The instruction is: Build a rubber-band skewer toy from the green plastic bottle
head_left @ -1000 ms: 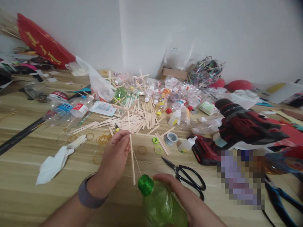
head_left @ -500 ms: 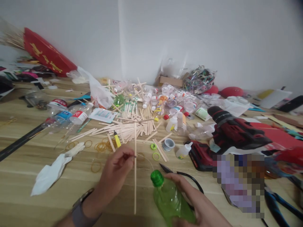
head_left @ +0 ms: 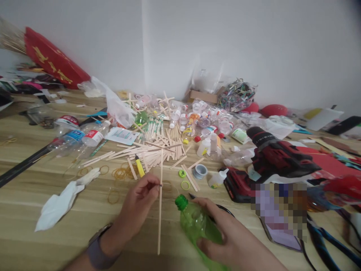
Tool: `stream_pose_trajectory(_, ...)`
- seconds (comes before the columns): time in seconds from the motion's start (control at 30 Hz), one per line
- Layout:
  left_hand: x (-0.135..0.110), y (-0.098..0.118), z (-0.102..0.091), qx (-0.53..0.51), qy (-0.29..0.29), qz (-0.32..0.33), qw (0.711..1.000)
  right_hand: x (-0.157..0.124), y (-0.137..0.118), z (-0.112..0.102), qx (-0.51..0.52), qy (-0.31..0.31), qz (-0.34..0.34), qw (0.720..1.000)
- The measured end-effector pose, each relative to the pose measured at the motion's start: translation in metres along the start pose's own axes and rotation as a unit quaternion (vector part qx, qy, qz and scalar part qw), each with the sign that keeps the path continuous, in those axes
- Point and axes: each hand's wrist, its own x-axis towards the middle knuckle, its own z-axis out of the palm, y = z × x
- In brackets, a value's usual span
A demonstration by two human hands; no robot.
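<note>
My left hand [head_left: 142, 197] is closed, its fingertips pinching a long thin wooden stick [head_left: 160, 222] near its middle. The stick stands nearly upright in view, and a small dark band shows at the pinch. Behind its top end lies a crosswise strip; I cannot tell whether the two are joined. A translucent green plastic bottle [head_left: 194, 224], tilted with its capless-looking green neck towards the stick, is gripped by my right hand [head_left: 225, 229]. Between the bottle's neck and the stick runs a thin pale strand, faint in places. The bottle's base is cut off by the lower edge.
Rubber bands [head_left: 121, 172], a yellow marker-like tool [head_left: 140, 166] and a pile of flat wooden sticks [head_left: 158, 156] lie ahead. To the right are a glue bottle [head_left: 218, 178], a red-black power drill [head_left: 279, 154] and pliers [head_left: 324, 241]. A white glove [head_left: 60, 203] lies left.
The green bottle has shifted slightly left and up, and my right hand has moved with it, its thumb now showing on the bottle's side. My left hand stays nearly in place on the stick.
</note>
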Motion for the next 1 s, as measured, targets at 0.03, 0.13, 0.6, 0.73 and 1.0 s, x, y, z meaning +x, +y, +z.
stream_pose_trajectory(0.03, 0.001, -0.003, 0.0, -0.011, 0.014, -0.019, 1.0, 0.002, -0.002, -0.002, -0.006, -0.001, -0.002, 1.0)
stream_pose_trajectory(0.13, 0.004, -0.009, -0.001, -0.05, 0.048, -0.071, 0.995, 0.006, -0.007, -0.006, -0.013, -0.011, -0.009, 1.0)
stream_pose_trajectory(0.6, 0.023, -0.004, -0.001, -0.182, 0.081, -0.157, 0.967, 0.023, -0.01, 0.003, -0.001, -0.071, -0.017, 0.997)
stream_pose_trajectory(0.73, 0.028, -0.009, -0.001, -0.197, 0.08, -0.167, 0.963, 0.026, -0.009, 0.003, -0.033, -0.09, -0.022, 0.995)
stream_pose_trajectory(1.0, 0.03, -0.027, -0.003, -0.201, 0.071, -0.167, 0.963, 0.038, 0.004, -0.005, -0.085, -0.044, -0.08, 0.992)
